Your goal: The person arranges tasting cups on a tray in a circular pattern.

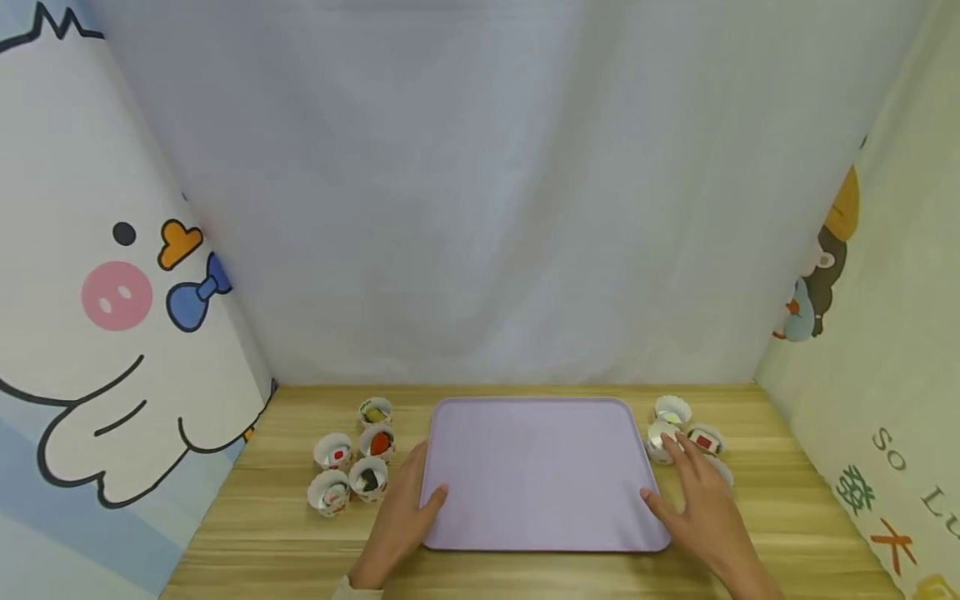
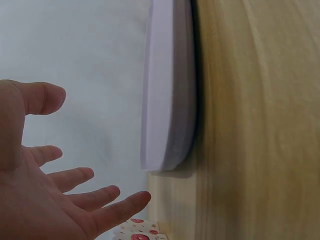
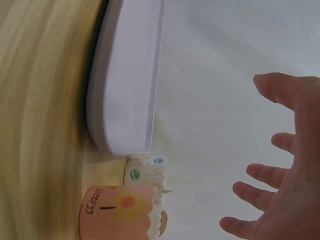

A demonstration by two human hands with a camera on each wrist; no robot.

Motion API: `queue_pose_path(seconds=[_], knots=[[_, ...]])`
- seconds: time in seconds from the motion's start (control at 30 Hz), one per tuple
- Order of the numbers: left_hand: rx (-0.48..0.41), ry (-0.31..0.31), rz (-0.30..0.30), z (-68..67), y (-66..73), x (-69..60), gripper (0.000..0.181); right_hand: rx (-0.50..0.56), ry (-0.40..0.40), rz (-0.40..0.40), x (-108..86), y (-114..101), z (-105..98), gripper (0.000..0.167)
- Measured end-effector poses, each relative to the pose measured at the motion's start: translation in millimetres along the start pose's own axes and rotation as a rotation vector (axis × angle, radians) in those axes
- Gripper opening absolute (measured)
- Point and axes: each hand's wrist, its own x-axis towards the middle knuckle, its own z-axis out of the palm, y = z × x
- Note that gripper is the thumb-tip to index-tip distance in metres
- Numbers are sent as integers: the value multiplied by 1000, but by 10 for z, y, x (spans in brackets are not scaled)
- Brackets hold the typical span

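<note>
A shallow lilac tray [image 1: 543,475] lies flat on the table. My left hand [image 1: 405,512] is at its left edge, fingers spread and nothing held. In the left wrist view, a gap shows between that hand [image 2: 50,200] and the tray [image 2: 167,90]. By the tray's right edge hovers my right hand [image 1: 705,512], also with loose, spread fingers. The right wrist view shows this hand [image 3: 282,195] apart from the tray [image 3: 130,85], its palm bare. In the head view its fingers partly cover the paper cups on that side.
Several paper baking cups [image 1: 334,509] with small items inside, one orange-red [image 1: 381,443], stand left of the tray. More cups [image 1: 658,451] cluster at the right; a pink one [image 3: 117,215] shows in the right wrist view. A pale curtain [image 1: 480,208] hangs behind the wooden table [image 1: 262,517].
</note>
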Motion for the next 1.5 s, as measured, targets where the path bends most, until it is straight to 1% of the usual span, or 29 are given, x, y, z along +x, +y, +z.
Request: queue_pose_path(seconds=[0.07, 0.2, 0.33, 0.43, 0.53, 0.6, 0.77, 0.83, 0.93, 1.07, 1.17, 1.27, 1.37, 1.5], knots=[[-18, -2, -13, -3, -31, -6, 72, 13, -5, 26, -27, 28, -19, 83], [-34, -35, -77, -6, -87, -24, 73, 26, 19, 56, -84, 98, -37, 86], [-61, -67, -148, -19, -127, -44, 75, 34, 50, 68, -141, 159, -49, 88], [-91, -76, -184, -26, -149, -60, 74, 36, 46, 114, -196, 193, -61, 85], [-102, -71, -189, -35, -161, -76, 73, 42, 41, 177, -241, 216, -79, 80], [-103, -64, -180, -50, -163, -86, 72, 43, 48, 204, -265, 231, -86, 78], [-110, -49, -172, -66, -183, -103, 71, 45, 80, 245, -337, 267, -99, 82], [-114, -51, -176, -63, -196, -106, 70, 43, 83, 274, -370, 283, -105, 84], [-128, -56, -188, -67, -212, -114, 70, 59, 57, 353, -411, 301, -116, 87], [-156, -59, -196, -68, -247, -123, 68, 88, -22, 489, -454, 308, -139, 92], [-172, -60, -187, -65, -277, -126, 67, 104, -69, 559, -477, 321, -144, 96], [-182, -63, -188, -60, -307, -127, 64, 128, -98, 601, -492, 345, -133, 99], [-233, -83, -221, -54, -324, -123, 62, 151, -124, 635, -508, 360, -121, 100], [-305, -107, -283, -38, -326, -108, 63, 168, -153, 663, -535, 376, -113, 101]])
